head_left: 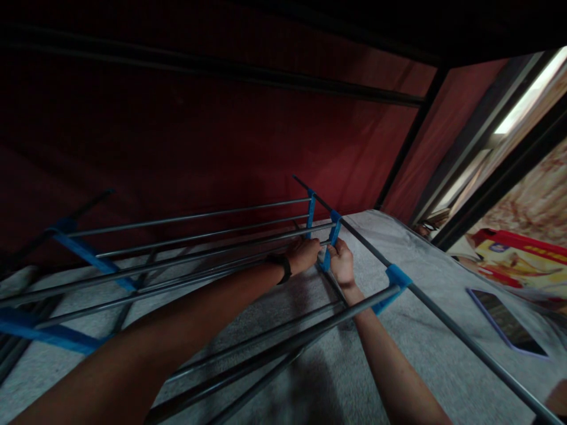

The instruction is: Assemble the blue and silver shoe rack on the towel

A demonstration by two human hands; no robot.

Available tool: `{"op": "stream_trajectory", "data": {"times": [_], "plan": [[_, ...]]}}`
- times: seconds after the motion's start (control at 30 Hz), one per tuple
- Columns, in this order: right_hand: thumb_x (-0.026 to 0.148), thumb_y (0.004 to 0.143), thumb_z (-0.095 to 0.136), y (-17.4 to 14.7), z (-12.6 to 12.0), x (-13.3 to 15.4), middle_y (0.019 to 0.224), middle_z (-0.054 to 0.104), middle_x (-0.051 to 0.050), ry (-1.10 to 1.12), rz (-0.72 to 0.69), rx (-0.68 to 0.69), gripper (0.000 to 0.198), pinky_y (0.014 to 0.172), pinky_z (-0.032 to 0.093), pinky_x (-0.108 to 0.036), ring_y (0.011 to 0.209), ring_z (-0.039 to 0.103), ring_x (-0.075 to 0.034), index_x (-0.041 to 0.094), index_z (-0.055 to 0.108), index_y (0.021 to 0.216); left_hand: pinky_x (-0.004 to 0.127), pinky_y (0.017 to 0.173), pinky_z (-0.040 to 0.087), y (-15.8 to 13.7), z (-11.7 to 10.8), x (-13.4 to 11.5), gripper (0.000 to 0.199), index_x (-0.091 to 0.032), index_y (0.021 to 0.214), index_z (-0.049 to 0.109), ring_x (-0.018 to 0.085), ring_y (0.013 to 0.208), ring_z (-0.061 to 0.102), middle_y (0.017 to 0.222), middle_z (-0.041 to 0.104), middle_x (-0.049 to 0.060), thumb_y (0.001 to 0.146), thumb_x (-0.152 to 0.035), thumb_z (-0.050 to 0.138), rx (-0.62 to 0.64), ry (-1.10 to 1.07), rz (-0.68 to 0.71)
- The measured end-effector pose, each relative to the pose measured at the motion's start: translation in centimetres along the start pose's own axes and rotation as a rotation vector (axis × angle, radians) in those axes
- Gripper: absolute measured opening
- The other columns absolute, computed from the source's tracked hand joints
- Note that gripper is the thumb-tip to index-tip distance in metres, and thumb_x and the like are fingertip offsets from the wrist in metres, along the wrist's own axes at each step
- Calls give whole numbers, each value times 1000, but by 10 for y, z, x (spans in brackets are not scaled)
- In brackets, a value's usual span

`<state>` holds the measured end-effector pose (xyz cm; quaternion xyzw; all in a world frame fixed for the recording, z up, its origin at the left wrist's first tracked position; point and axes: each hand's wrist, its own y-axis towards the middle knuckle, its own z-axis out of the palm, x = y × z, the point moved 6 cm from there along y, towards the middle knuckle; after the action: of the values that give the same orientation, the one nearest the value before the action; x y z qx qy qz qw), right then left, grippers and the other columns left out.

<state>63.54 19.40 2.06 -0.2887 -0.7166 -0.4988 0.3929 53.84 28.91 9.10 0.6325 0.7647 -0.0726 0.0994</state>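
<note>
A rack of grey metal tubes (190,258) joined by blue plastic connectors lies across the floor in front of me. My left hand (305,255), with a black band at its wrist, is closed round the end of a tube, just left of a middle blue connector (335,227). On that connector's lower part, my right hand (342,264) is closed with thumb and fingers pinching it. Both hands are close together. The exact joint between tube and connector is partly hidden by my fingers. Another blue connector (397,277) sits on the long right-hand pole (465,339).
A dark red fabric wall (221,141) with a dark frame stands behind the rack. On the right, a phone (507,323) lies on the grey floor covering (425,360), beside a red and yellow printed package (527,265). More blue connectors (95,257) hold the tubes at left.
</note>
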Motion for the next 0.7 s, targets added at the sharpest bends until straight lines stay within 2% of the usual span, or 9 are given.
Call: {"op": "stream_trajectory", "data": {"times": [0.27, 0.4, 0.47, 0.53, 0.63, 0.7], "plan": [[40, 86, 52, 1, 0, -2, 100, 71, -10, -24, 31, 11, 30, 92, 50, -42, 94, 64, -25, 19, 64, 104, 32, 85, 51, 3, 0, 2, 34, -17, 108, 67, 26, 106, 70, 111, 74, 15, 103, -33, 37, 28, -1, -3], [43, 84, 51, 2, -3, 0, 99, 71, -11, -59, 26, 16, 33, 91, 50, -43, 93, 63, -26, 18, 64, 101, 35, 94, 49, -4, 0, -4, 34, -14, 117, 63, 26, 115, 66, 122, 70, 16, 104, -30, 37, -23, 53, 47], [46, 82, 51, 2, -7, -2, 95, 70, -12, -96, 30, 17, 35, 88, 50, -44, 89, 63, -27, 18, 64, 98, 39, 102, 46, -12, 0, -9, 35, -11, 126, 59, 28, 121, 62, 129, 66, 18, 102, -28, 42, -49, 110, 86], [48, 80, 51, 3, -10, -8, 92, 70, -12, -126, 54, 32, 39, 84, 50, -45, 85, 62, -27, 18, 64, 99, 43, 107, 42, -24, 0, -8, 44, -7, 138, 50, 31, 126, 58, 134, 63, 20, 97, -23, 48, -62, 177, 86], [51, 78, 50, 6, -11, -16, 97, 71, -14, -179, 83, 75, 43, 86, 49, -46, 88, 64, -29, 19, 64, 102, 46, 106, 40, -47, -1, 8, 65, -7, 150, 37, 33, 127, 56, 139, 59, 22, 88, -13, 55, -47, 260, 14], [53, 75, 50, 6, -12, -19, 93, 70, -15, -213, 123, 85, 44, 82, 48, -47, 86, 64, -31, 20, 64, 101, 48, 103, 41, -67, -3, 23, 69, -10, 152, 35, 33, 123, 59, 137, 60, 21, 86, -11, 55, -25, 288, -45]]}}
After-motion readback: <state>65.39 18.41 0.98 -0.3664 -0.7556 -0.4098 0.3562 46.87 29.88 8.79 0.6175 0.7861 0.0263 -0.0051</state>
